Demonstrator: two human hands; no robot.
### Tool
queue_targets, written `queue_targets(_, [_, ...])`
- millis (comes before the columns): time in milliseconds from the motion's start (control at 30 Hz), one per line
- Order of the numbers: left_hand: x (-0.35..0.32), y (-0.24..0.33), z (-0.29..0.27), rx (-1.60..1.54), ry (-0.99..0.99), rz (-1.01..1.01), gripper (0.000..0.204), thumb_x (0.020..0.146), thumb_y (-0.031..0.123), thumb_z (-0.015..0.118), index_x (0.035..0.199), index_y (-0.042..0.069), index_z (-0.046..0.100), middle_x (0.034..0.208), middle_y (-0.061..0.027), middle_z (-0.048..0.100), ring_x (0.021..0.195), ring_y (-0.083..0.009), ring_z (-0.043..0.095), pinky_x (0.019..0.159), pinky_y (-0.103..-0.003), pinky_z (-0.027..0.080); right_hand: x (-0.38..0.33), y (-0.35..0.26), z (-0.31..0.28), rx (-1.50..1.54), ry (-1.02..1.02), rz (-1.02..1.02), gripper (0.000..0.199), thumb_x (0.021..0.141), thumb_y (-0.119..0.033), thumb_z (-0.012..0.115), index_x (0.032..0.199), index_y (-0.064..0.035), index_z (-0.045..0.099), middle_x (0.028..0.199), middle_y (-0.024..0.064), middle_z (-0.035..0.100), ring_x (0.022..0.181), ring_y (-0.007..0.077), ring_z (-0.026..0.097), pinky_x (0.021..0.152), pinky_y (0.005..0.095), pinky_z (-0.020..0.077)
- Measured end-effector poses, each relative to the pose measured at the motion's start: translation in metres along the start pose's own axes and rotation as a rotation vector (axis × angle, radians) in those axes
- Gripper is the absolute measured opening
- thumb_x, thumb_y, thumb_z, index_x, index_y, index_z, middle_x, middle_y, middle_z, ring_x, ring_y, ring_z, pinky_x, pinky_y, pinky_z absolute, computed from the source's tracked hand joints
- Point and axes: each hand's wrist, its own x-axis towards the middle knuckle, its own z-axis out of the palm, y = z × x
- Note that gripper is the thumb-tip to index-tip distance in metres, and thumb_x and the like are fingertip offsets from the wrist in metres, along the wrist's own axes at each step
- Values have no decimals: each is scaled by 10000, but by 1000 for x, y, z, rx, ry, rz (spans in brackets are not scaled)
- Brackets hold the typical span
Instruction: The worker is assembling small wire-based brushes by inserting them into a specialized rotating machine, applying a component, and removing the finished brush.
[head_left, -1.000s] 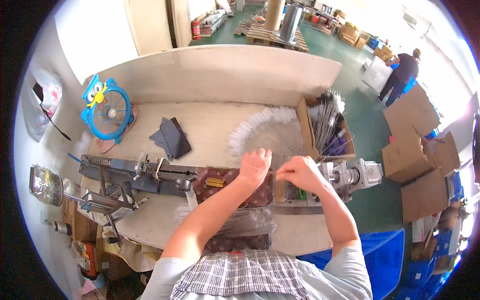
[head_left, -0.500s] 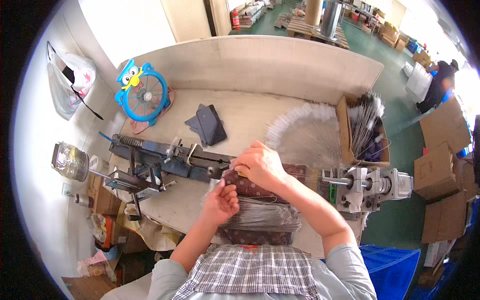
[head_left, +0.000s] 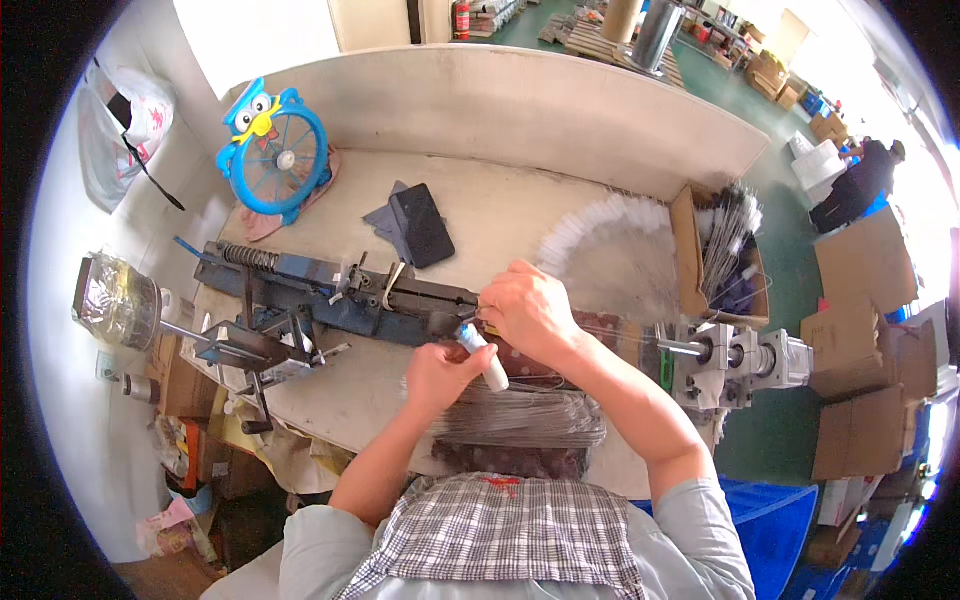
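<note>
Left hand (head_left: 442, 376) pinching 1 white tube (head_left: 494, 374), tilted near wire bundle (head_left: 525, 420), its upper end blurred, right hand (head_left: 524, 306) curled beside metal machine (head_left: 375, 318), fingertips partly hidden, cannot tell what they pinch
</note>
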Motion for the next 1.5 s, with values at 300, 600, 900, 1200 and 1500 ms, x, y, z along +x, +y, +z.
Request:
queue_targets(300, [-5, 0, 49, -1149, -130, -88, 103, 830, 97, 593, 845, 49, 503, 787, -63, 593, 644, -162, 600, 606, -291, 501, -45, 2, -31, 55, 242, -130, 114, 724, -125, 638, 831, -85, 645, 744, 55, 599, 712, 240, 586, 615, 346, 493])
queue_targets(600, [-2, -19, 11, -3, -39, 65, 259, 788, 166, 696, 933, 5, 553, 753, -53, 619, 695, -128, 607, 620, -280, 494, -60, 22, 54, 69, -1, 60, 130, 740, -36, 563, 869, -43, 556, 852, 123, 534, 774, 288, 617, 627, 384, 516])
queue_targets(900, [-27, -116, -99, -1102, 395, -435, 284, 858, 347, 640, 987, 97, 604, 795, 6, 605, 679, -112, 580, 622, -264, 483, -71, 10, 11, 196, -80, 75, 105, 779, -109, 644, 850, -38, 617, 868, 108, 556, 790, 307, 598, 681, 381, 503])
queue_targets(1200, [-22, -137, -106, -1175, 525, -390, 188, 830, 267, 656, 887, 89, 639, 702, 12, 592, 629, -86, 553, 582, -244, 457, -67, 2, -9, 215, -182, 94, 162, 782, -113, 650, 923, -40, 618, 869, 128, 563, 801, 329, 597, 686, 398, 514])
queue_targets(1500, [-33, -8, 11, -979, 60, -78, 172, 878, 164, 591, 847, 1, 636, 730, -50, 606, 596, -98, 525, 540, -220, 404, -54, 16, -58, 159, 44, 140, 166, 743, -109, 681, 897, -61, 644, 775, 104, 596, 801, 297, 592, 664, 359, 484])
